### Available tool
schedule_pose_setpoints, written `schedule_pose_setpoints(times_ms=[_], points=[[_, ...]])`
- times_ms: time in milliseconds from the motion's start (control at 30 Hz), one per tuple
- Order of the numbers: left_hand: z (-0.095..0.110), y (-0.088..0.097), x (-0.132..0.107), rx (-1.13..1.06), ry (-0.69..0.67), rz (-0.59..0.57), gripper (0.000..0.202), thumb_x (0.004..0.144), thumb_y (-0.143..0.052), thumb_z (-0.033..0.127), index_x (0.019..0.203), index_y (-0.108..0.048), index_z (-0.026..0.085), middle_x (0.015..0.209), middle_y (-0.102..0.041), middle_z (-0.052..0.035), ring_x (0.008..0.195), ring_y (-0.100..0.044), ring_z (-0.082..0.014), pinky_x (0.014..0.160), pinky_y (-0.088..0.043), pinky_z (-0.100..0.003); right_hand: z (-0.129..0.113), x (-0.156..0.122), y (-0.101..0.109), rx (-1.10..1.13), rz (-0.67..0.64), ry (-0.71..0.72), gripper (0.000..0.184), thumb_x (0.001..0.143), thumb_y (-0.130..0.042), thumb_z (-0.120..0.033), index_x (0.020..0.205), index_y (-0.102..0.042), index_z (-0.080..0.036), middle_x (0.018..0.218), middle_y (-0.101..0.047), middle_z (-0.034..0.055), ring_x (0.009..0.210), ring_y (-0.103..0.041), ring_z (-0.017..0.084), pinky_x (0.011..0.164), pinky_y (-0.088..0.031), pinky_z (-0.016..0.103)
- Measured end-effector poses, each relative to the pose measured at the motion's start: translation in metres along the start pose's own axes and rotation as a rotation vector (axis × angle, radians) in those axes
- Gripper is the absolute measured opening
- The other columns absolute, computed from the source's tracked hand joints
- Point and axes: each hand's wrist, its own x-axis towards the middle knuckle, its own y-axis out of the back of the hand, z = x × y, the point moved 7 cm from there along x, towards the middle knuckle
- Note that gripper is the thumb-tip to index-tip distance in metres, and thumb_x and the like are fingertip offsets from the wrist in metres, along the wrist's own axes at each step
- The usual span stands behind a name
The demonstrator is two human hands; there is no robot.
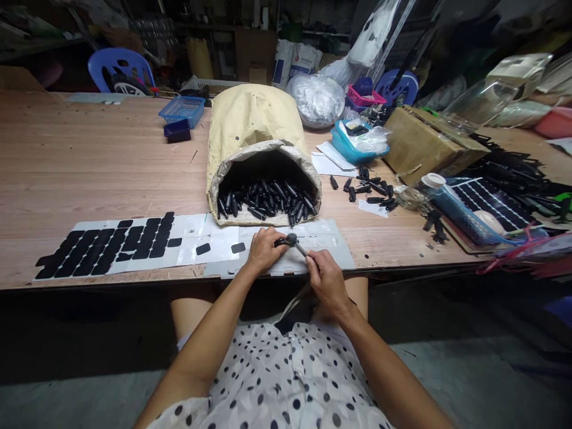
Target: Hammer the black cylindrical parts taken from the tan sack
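Observation:
My left hand (264, 249) is closed in a pinch on a small black piece at the front of the table. From the right, my right hand (327, 279) grips a thin grey rod-like tool (301, 248). A round dark head (291, 239) at the tool's far end meets the black piece; whether they are joined I cannot tell. Both hands are over a pale board (333, 238). Just behind them lies a yellow sack (257, 119), its mouth toward me, full of small black plastic pieces (268, 199). Left of my hands are dark rounded patches (238, 248) on white sheets.
Rows of black patches (100, 247) cover a sheet at the left. Loose black pieces (375, 187) lie right of the sack. Farther back are a blue basket (190, 109), a small navy tray (177, 131), a turquoise bowl (346, 148) and a cardboard box (415, 146).

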Motion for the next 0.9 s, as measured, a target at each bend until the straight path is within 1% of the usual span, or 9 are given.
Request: schedule_pose_setpoints(times_ms=[133, 300, 500, 600, 667, 733, 767, 833, 900], points=[[0.001, 0.0, 0.0, -0.008, -0.001, 0.008, 0.018, 0.082, -0.07, 0.026, 0.098, -0.077, 0.029, 0.09, -0.066, -0.002, 0.098, -0.055, -0.0234, 0.088, -0.044, -0.037, 0.008, 0.003, 0.004, -0.053, 0.014, -0.006, 0.028, 0.1, -0.04, -0.032, 0.096, -0.066, -0.024, 0.085, -0.064, 0.0045, 0.083, -0.061, 0.019, 0.077, -0.049, 0.031], [0.0, -0.001, -0.001, -0.018, -0.008, 0.009, 0.018, 0.081, -0.071, 0.027, 0.097, -0.077, 0.029, 0.089, -0.065, -0.0021, 0.097, -0.055, -0.0235, 0.089, -0.044, -0.037, 0.042, 0.021, 0.022, -0.345, 0.048, -0.093, 0.025, 0.098, -0.044, -0.03, 0.097, -0.068, -0.024, 0.089, -0.063, 0.0061, 0.083, -0.057, 0.02, 0.073, -0.042, 0.031], [-0.002, 0.0, 0.003, -0.039, -0.037, 0.025, 0.015, 0.08, -0.071, 0.028, 0.095, -0.076, 0.026, 0.087, -0.065, -0.0024, 0.096, -0.057, -0.0238, 0.089, -0.046, -0.038, 0.069, 0.027, 0.012, -0.586, -0.004, -0.114, 0.018, 0.092, -0.053, -0.024, 0.096, -0.07, -0.021, 0.087, -0.061, 0.0074, 0.083, -0.049, 0.022, 0.071, -0.033, 0.031], [0.012, 0.006, -0.012, -0.141, -0.16, 0.014, 0.016, 0.084, -0.067, 0.028, 0.098, -0.074, 0.024, 0.092, -0.068, -0.0043, 0.095, -0.059, -0.023, 0.09, -0.048, -0.037, 0.069, 0.024, 0.008, -0.602, 0.034, -0.104, 0.017, 0.091, -0.054, -0.024, 0.097, -0.069, -0.021, 0.086, -0.06, 0.0074, 0.083, -0.047, 0.022, 0.071, -0.032, 0.032], [0.029, 0.002, -0.036, -0.261, -0.301, -0.099, 0.021, 0.089, -0.061, 0.031, 0.104, -0.073, 0.022, 0.096, -0.07, -0.0059, 0.092, -0.062, -0.021, 0.087, -0.049, -0.034, 0.067, 0.022, 0.007, -0.601, 0.064, -0.082, 0.017, 0.091, -0.053, -0.024, 0.096, -0.069, -0.021, 0.086, -0.059, 0.0075, 0.083, -0.046, 0.023, 0.071, -0.031, 0.033], [0.04, -0.011, -0.07, -0.346, -0.406, -0.313, 0.026, 0.092, -0.057, 0.036, 0.108, -0.072, 0.022, 0.095, -0.072, -0.0062, 0.087, -0.064, -0.019, 0.084, -0.05, -0.03, 0.065, 0.021, 0.007, -0.599, 0.089, -0.067, 0.017, 0.091, -0.052, -0.024, 0.096, -0.068, -0.021, 0.086, -0.059, 0.0078, 0.083, -0.046, 0.023, 0.071, -0.031, 0.034], [0.04, -0.021, -0.087, -0.352, -0.415, -0.419, 0.027, 0.092, -0.057, 0.038, 0.108, -0.073, 0.023, 0.094, -0.073, -0.0056, 0.085, -0.065, -0.0185, 0.083, -0.05, -0.029, 0.065, 0.021, 0.007, -0.598, 0.099, -0.064, 0.017, 0.091, -0.051, -0.024, 0.095, -0.068, -0.021, 0.086, -0.059, 0.0078, 0.083, -0.046, 0.023, 0.071, -0.031, 0.034], [0.022, -0.044, -0.112, -0.316, -0.307, -0.568, 0.025, 0.09, -0.059, 0.038, 0.106, -0.074, 0.026, 0.094, -0.075, -0.0032, 0.084, -0.067, -0.0186, 0.082, -0.05, -0.029, 0.064, 0.02, 0.006, -0.599, 0.109, -0.063, 0.017, 0.091, -0.051, -0.024, 0.095, -0.067, -0.021, 0.086, -0.059, 0.0077, 0.082, -0.045, 0.023, 0.071, -0.031, 0.034], [-0.016, -0.067, -0.122, -0.245, -0.061, -0.612, 0.024, 0.086, -0.061, 0.036, 0.106, -0.073, 0.028, 0.095, -0.076, -0.0011, 0.085, -0.068, -0.02, 0.08, -0.051, -0.03, 0.064, 0.02, 0.006, -0.599, 0.114, -0.064, 0.016, 0.09, -0.051, -0.024, 0.095, -0.067, -0.022, 0.085, -0.059, 0.0074, 0.082, -0.045, 0.023, 0.071, -0.031, 0.034]])
